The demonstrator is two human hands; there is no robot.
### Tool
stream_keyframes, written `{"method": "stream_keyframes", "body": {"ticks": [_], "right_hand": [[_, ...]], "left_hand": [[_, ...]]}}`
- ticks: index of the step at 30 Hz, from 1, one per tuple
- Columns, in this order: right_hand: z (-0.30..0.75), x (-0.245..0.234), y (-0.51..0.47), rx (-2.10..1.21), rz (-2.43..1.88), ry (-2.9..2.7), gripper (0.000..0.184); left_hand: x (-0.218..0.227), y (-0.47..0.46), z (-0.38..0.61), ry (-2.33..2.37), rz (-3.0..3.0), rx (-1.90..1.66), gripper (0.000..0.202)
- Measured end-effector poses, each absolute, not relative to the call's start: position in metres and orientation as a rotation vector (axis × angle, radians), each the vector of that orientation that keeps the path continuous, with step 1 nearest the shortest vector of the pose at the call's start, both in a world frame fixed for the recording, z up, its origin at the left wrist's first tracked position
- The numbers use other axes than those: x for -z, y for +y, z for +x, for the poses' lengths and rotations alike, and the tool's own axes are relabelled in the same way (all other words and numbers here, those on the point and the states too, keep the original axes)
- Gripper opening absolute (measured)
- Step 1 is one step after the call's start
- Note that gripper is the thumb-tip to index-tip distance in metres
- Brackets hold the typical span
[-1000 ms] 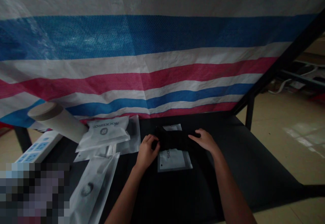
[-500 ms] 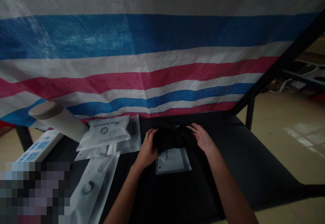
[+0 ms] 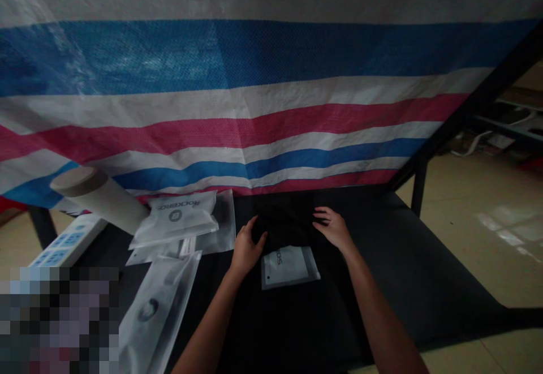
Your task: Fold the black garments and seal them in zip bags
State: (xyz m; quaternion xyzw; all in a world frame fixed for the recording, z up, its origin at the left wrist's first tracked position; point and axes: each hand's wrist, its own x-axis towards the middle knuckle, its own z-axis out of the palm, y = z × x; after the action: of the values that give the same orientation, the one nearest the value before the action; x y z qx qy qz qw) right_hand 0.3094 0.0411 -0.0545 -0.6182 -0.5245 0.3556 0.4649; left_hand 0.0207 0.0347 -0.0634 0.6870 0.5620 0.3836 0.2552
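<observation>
Left hand (image 3: 247,252) half curled, fingers pressed on the left side of a black cloth bundle (image 3: 282,224). Right hand (image 3: 333,228) open, fingers loosely spread, fingertips at the bundle's right edge, no clear hold. Bundle at the far middle of a black table (image 3: 403,261), just above a small clear bag (image 3: 289,267) with a white label, letters "SO" readable, the rest hidden under the bundle. Left of the hands, a white pouch (image 3: 175,219) printed ROCKBROS upside down; lower left, a frosted pouch (image 3: 155,312); further left, a tilted cardboard tube (image 3: 99,198) and a white power strip (image 3: 70,242); behind everything, a striped tarp (image 3: 237,97)
</observation>
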Motion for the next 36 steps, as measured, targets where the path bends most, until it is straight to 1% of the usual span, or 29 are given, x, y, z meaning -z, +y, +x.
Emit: {"method": "stream_keyframes", "body": {"ticks": [3, 7, 9, 12, 13, 14, 17, 19, 21, 22, 24, 26, 27, 28, 29, 31, 33, 36], "right_hand": [[0.311, 0.042, 0.040, -0.917, -1.475, -1.183, 0.035], [0.318, 0.021, 0.034, -1.086, -1.313, -0.936, 0.043], [0.322, 0.012, 0.029, -1.181, -1.249, -0.921, 0.049], [0.325, 0.003, 0.023, -1.356, -1.273, -1.159, 0.056], [0.325, 0.001, 0.022, -1.384, -1.304, -1.255, 0.057], [0.324, -0.001, 0.021, -1.381, -1.335, -1.330, 0.057], [0.320, -0.005, 0.018, -1.320, -1.376, -1.426, 0.053], [0.319, -0.007, 0.015, -1.408, -1.345, -1.522, 0.050], [0.319, -0.010, 0.011, -1.576, -1.304, -1.664, 0.048], [0.320, -0.011, 0.010, -1.638, -1.294, -1.722, 0.047], [0.321, -0.012, 0.007, -1.661, -1.307, -1.773, 0.045], [0.324, -0.011, 0.008, -1.578, -1.357, -1.746, 0.044], [0.325, -0.009, 0.010, -1.516, -1.391, -1.706, 0.044], [0.326, -0.007, 0.012, -1.440, -1.425, -1.644, 0.045], [0.326, -0.004, 0.015, -1.353, -1.454, -1.561, 0.045], [0.324, 0.003, 0.020, -1.191, -1.476, -1.377, 0.042], [0.318, 0.010, 0.025, -1.130, -1.460, -1.273, 0.038], [0.307, 0.022, 0.027, -1.116, -1.439, -1.409, 0.029]], "left_hand": [[0.052, 0.032, 0.020, 1.467, 1.837, -1.129, 0.039], [0.028, 0.026, 0.015, 1.267, 1.708, -1.198, 0.027], [0.020, 0.024, 0.012, 1.085, 1.602, -1.132, 0.030], [0.016, 0.023, 0.011, 0.923, 1.400, -1.002, 0.052], [0.015, 0.023, 0.012, 0.947, 1.367, -0.982, 0.056], [0.015, 0.022, 0.013, 0.999, 1.369, -0.978, 0.057], [0.012, 0.017, 0.021, 1.168, 1.554, -1.005, 0.043], [0.009, 0.011, 0.029, 1.240, 1.724, -0.996, 0.035], [0.008, 0.004, 0.039, 1.296, 1.886, -0.948, 0.034], [0.009, 0.000, 0.044, 1.317, 1.969, -0.913, 0.037], [0.013, -0.007, 0.054, 1.342, 2.138, -0.816, 0.051], [0.018, -0.012, 0.061, 1.371, 2.283, -0.697, 0.065], [0.020, -0.013, 0.063, 1.387, 2.337, -0.643, 0.068], [0.022, -0.013, 0.064, 1.393, 2.378, -0.600, 0.065], [0.024, -0.013, 0.064, 1.389, 2.406, -0.569, 0.057], [0.024, -0.011, 0.062, 1.350, 2.424, -0.543, 0.035], [0.022, -0.007, 0.058, 1.299, 2.382, -0.571, 0.019], [0.016, 0.001, 0.048, 1.277, 2.192, -0.755, 0.012]]}}
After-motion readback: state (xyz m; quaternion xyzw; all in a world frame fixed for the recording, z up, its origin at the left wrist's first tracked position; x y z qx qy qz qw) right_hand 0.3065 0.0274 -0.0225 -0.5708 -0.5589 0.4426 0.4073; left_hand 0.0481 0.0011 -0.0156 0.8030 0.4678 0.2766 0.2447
